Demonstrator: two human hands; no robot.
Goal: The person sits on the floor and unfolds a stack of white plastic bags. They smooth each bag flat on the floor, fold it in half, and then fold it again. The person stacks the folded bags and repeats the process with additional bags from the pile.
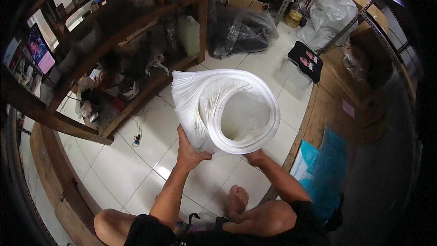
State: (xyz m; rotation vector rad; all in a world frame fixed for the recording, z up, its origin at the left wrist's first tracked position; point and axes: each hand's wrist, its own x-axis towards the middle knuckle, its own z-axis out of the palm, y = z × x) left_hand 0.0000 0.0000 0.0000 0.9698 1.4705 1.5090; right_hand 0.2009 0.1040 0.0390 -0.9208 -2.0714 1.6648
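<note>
A thick stack of thin white sheets [207,109], curled round into a loose roll, is held up in front of me above the floor. Its fanned edges point to the far left, and the round hollow of the roll lies on the right. My left hand [189,152] grips the lower left side of the stack, thumb toward me and fingers mostly hidden behind it. Under the near right side of the roll is my right hand [255,157], supporting it; the roll covers its fingers. Whether the sheets are plastic or paper I cannot tell.
A wooden shelf unit [202,27] with mixed items stands left, a lit phone [41,54] on it. A dark bundle in clear plastic [243,34] lies ahead. To the right are a black folded cloth [305,61], a white plastic sack [330,13] and blue packs [325,168] on boards.
</note>
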